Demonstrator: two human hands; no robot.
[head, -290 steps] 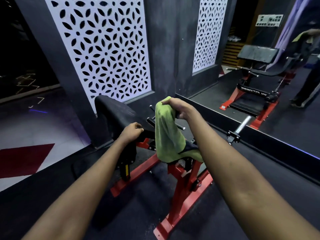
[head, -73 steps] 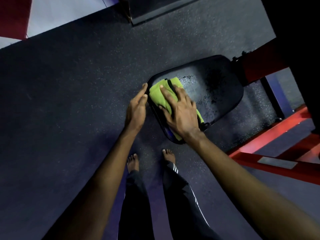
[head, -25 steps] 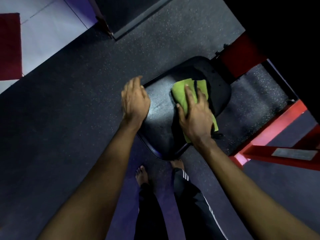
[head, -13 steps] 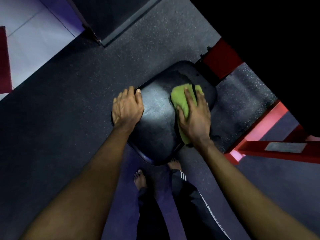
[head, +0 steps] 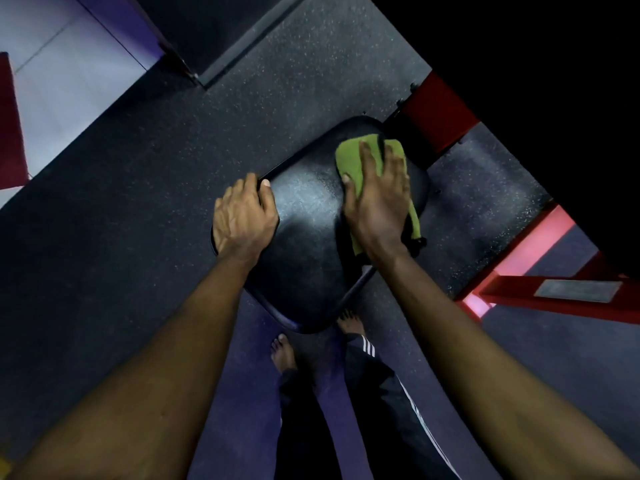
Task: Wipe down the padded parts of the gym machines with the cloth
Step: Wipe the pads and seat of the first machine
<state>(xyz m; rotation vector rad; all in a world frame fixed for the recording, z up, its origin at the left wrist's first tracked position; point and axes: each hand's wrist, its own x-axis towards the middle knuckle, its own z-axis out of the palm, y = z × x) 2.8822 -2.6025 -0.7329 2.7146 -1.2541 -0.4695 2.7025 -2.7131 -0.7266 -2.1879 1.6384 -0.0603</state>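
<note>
1. While the head view looks straight down, a black padded vinyl seat cushion (head: 311, 244) fills mid-frame, its far end meeting a red painted steel frame (head: 440, 112).
2. Folded green microfibre cloth (head: 353, 164) lies on the far right part of the cushion. One end trails toward the cushion's right edge.
3. Right hand (head: 379, 202) lies flat on top of the cloth with fingers straight and slightly spread and the palm pressing down. It pinches nothing.
4. Left hand (head: 242, 220) grips the cushion's left edge, fingers curled over the rim and thumb resting on the top surface.
5. Both forearms are bare and come in from the bottom corners. The hands are apart, with bare shiny vinyl between them.
6. Two bare feet (head: 282, 355) stand at the cushion's near corner, below black track trousers with white side stripes (head: 377, 393).
7. Dark speckled rubber floor (head: 138, 168) surrounds the machine. Pale tiled floor (head: 62, 81) shows top left, with a dark red patch (head: 10, 133) at the left edge.
8. Lower red beam (head: 512, 292) at right carries a grey rectangular metal plate (head: 576, 291).
</note>
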